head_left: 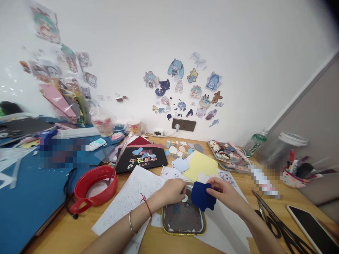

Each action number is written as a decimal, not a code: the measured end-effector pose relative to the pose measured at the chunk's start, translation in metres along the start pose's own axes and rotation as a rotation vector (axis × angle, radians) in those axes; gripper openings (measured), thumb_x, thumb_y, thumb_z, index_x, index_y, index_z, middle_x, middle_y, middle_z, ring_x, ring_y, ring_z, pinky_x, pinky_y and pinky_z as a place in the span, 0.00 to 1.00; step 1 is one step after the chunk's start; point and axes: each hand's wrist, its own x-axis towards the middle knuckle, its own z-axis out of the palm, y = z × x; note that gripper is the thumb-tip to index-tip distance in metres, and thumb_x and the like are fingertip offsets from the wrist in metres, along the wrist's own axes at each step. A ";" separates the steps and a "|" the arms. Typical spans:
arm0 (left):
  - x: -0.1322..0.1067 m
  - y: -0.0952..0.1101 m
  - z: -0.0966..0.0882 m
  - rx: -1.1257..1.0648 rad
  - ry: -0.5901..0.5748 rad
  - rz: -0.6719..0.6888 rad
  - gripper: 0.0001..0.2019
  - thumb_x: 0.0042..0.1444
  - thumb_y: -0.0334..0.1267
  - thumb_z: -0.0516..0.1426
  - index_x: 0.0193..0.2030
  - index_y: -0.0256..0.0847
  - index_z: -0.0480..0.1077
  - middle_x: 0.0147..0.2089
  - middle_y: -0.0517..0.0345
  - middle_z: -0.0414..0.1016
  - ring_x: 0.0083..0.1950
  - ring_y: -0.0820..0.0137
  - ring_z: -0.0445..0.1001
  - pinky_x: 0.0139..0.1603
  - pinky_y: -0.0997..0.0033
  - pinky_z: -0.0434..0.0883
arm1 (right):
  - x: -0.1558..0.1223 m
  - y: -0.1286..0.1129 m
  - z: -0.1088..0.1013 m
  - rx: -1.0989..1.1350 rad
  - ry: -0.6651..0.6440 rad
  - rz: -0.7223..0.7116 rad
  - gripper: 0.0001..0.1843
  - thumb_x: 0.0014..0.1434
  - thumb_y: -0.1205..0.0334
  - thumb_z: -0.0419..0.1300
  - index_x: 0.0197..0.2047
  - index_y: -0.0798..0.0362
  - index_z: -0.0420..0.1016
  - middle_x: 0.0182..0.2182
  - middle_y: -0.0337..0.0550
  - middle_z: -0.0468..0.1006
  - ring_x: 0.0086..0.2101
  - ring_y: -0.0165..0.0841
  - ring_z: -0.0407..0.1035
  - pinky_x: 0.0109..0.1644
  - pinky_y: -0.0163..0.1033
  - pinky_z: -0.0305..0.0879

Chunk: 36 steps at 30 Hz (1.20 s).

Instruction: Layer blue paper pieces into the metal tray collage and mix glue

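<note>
My right hand holds a dark blue cut-out piece with a wavy edge between thumb and fingers, above the right part of a grey tray. My left hand is closed, its fingertips curled down over the tray's upper left, next to a small white blob; whatever it may grip is hidden. The grey tray has rounded corners, a yellowish rim and white smears. Beneath and beside it lie white sheets, one with pencil drawings. Behind the hands rests a yellow sheet.
A red pot with white contents and a utensil stands at left. Scissors and a phone lie at right, near a pen cup. Cut paper pieces, a black envelope and a sticker-filled tray sit farther back.
</note>
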 end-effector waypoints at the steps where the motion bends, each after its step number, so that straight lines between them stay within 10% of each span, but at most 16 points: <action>1: 0.000 -0.001 -0.001 -0.009 0.009 -0.008 0.07 0.45 0.33 0.54 0.31 0.40 0.72 0.33 0.54 0.75 0.35 0.65 0.72 0.33 0.73 0.64 | 0.001 -0.001 0.004 0.000 -0.018 0.010 0.11 0.48 0.56 0.58 0.34 0.52 0.64 0.19 0.32 0.66 0.23 0.29 0.62 0.27 0.34 0.55; 13: -0.008 -0.017 -0.057 -0.056 0.167 -0.174 0.07 0.48 0.37 0.52 0.30 0.38 0.70 0.29 0.56 0.71 0.32 0.67 0.70 0.29 0.74 0.59 | 0.010 0.007 0.047 -0.178 -0.043 0.119 0.09 0.45 0.63 0.56 0.33 0.52 0.65 0.27 0.37 0.68 0.19 0.28 0.64 0.16 0.31 0.57; 23: -0.009 -0.011 -0.055 -0.067 0.168 -0.184 0.07 0.47 0.37 0.53 0.29 0.38 0.70 0.29 0.55 0.72 0.31 0.68 0.70 0.29 0.74 0.59 | -0.015 -0.004 0.046 -0.507 -0.120 0.004 0.08 0.47 0.66 0.58 0.30 0.48 0.78 0.27 0.41 0.73 0.30 0.35 0.67 0.35 0.38 0.59; 36: -0.011 -0.008 -0.054 -0.066 0.154 -0.147 0.07 0.47 0.35 0.53 0.30 0.39 0.71 0.30 0.55 0.73 0.32 0.67 0.70 0.29 0.75 0.60 | -0.021 -0.017 0.081 -0.714 -0.194 -0.343 0.28 0.43 0.61 0.66 0.50 0.44 0.68 0.46 0.44 0.66 0.46 0.41 0.59 0.50 0.44 0.57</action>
